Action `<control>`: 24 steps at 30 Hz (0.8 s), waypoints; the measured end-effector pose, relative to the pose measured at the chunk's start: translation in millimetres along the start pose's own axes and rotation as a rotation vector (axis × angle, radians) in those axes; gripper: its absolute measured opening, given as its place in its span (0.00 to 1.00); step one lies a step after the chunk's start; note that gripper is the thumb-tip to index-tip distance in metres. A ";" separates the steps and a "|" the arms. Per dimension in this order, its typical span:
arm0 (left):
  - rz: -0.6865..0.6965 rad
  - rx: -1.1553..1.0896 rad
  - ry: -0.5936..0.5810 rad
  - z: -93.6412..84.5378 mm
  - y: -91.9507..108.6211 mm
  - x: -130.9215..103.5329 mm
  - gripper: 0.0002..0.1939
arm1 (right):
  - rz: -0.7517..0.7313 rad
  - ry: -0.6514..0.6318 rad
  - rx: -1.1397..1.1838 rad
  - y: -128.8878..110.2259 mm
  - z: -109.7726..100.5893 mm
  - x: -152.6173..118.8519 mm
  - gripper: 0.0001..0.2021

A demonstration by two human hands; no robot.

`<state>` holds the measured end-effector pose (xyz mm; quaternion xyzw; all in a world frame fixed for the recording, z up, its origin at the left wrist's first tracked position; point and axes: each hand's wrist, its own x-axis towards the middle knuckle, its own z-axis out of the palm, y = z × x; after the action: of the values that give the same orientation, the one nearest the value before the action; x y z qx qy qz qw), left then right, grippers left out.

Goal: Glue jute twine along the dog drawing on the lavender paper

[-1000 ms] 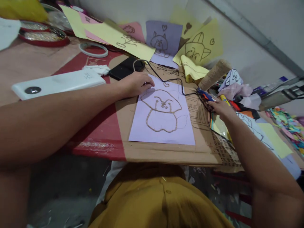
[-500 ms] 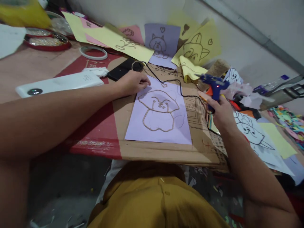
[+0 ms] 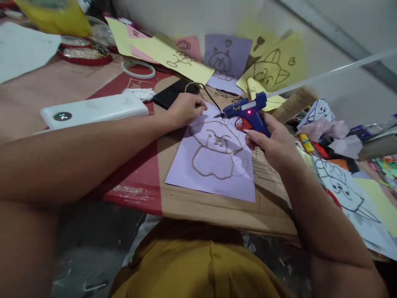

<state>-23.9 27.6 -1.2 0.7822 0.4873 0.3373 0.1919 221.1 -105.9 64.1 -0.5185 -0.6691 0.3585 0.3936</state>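
A lilac sheet (image 3: 214, 186) lies on the cardboard, bearing a cartoon animal outlined in brown twine (image 3: 212, 176); pencil lines show at its right side. My left hand (image 3: 187, 109) rests at the sheet's upper left edge, fingers curled in a pinch. A strand of twine (image 3: 187, 85) loops up behind that hand and seems to run into its grip. In my right hand (image 3: 276, 140) is a blue glue gun (image 3: 254, 118) with a lit red light. Its nozzle points left, above the top of the sheet, and a long clear glue stick (image 3: 316, 78) extends from its back.
Left of the sheet lie a white power bank (image 3: 99, 109), a black phone (image 3: 164, 97) and a tape roll (image 3: 139, 70). Finished drawings (image 3: 228, 56) lean against the wall. A twine roll (image 3: 297, 103), a glue stick tube (image 3: 306, 142) and printed drawings (image 3: 344, 190) are at right.
My right hand has brought the glue gun leftward from the right side to above the sheet's top. My left hand stays near the sheet's upper left edge. The camera view has shifted slightly.
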 end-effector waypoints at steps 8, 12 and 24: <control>0.025 0.019 -0.011 1.2 1.2 -1.4 0.14 | -0.086 -0.099 -0.231 11.4 6.4 -7.9 0.21; 0.042 0.031 -0.012 0.5 2.8 -1.5 0.15 | -0.143 -0.098 -0.347 6.2 12.8 -0.7 0.19; 0.052 0.085 -0.018 -1.7 6.1 -2.4 0.15 | -0.155 -0.084 -0.466 -2.0 18.0 0.1 0.16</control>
<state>-21.9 22.7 3.0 0.8051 0.4790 0.3141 0.1539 204.1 -107.5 58.0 -0.5270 -0.7873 0.1845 0.2616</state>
